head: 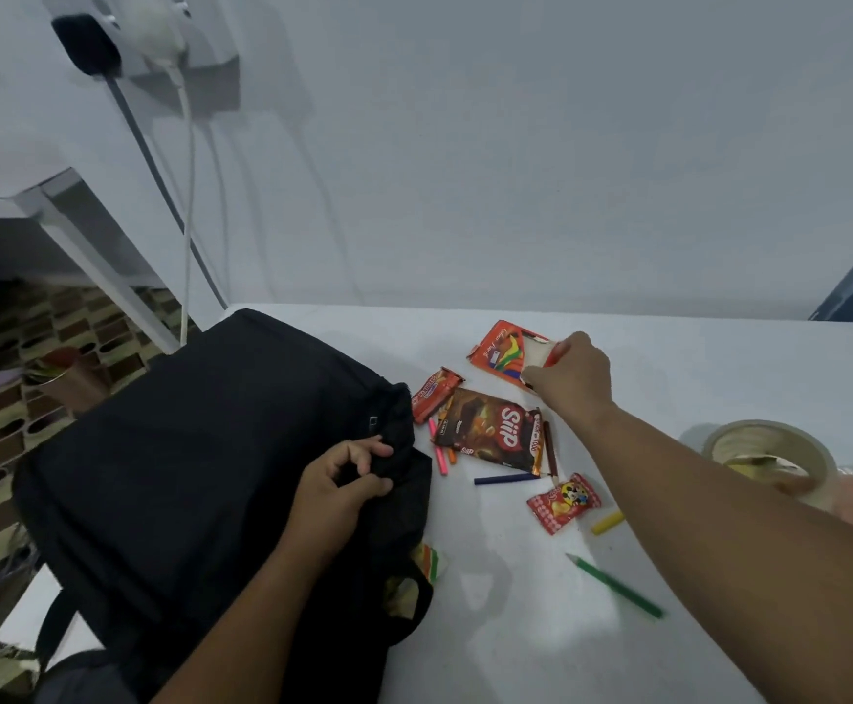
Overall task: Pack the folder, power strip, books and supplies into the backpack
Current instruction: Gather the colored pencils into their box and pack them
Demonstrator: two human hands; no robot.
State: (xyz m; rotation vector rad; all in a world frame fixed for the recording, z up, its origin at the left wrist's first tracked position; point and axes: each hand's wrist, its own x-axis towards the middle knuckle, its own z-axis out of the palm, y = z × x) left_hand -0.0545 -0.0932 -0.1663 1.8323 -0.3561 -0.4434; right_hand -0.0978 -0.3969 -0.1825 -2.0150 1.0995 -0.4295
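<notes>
A black backpack lies on the left part of the white table. My left hand grips its fabric at the right edge, near the zipper. My right hand reaches across the table and holds an orange colour pencil box by its open end. Between the two hands lie a dark Siip snack packet, an orange-red wafer packet, a small red snack packet and loose colour pencils: pink, blue, yellow and green.
A roll of tape sits at the right, behind my right forearm. A striped sweet peeks out beside the backpack's strap. Plugs and cables hang from wall sockets at the upper left. Patterned floor shows left of the table.
</notes>
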